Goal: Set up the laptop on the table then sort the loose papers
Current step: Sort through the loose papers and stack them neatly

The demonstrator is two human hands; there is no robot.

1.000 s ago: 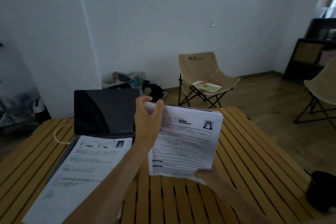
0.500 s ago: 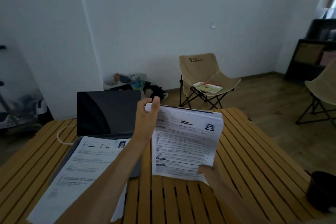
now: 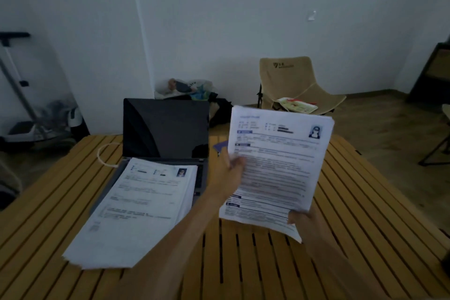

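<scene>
Papers (image 3: pixel 280 168), a thin sheaf of printed forms each with a small photo in the top corner, are held upright above the middle of a slatted wooden table (image 3: pixel 365 214). The left hand (image 3: pixel 231 170) pinches the sheaf at its left edge, thumb on the front page. The right hand (image 3: pixel 308 223) grips the bottom right corner, fingers curled behind the sheets. Paper like this is light and limp: it looks likely to bend, fan apart or slide sheet over sheet, so holding it at two opposite edges, as here, seems the safest way to keep it square. A second stack (image 3: pixel 136 212) of similar forms lies flat to the left, its far end resting on the keyboard of an open laptop (image 3: pixel 165 129) with a dark screen. That pile appears to be where sorted pages go. A white cable (image 3: pixel 103 156) loops just left of the laptop. Beyond the table, against a white wall, stands a beige folding chair (image 3: pixel 292 85) with a colourful packet on its seat.
</scene>
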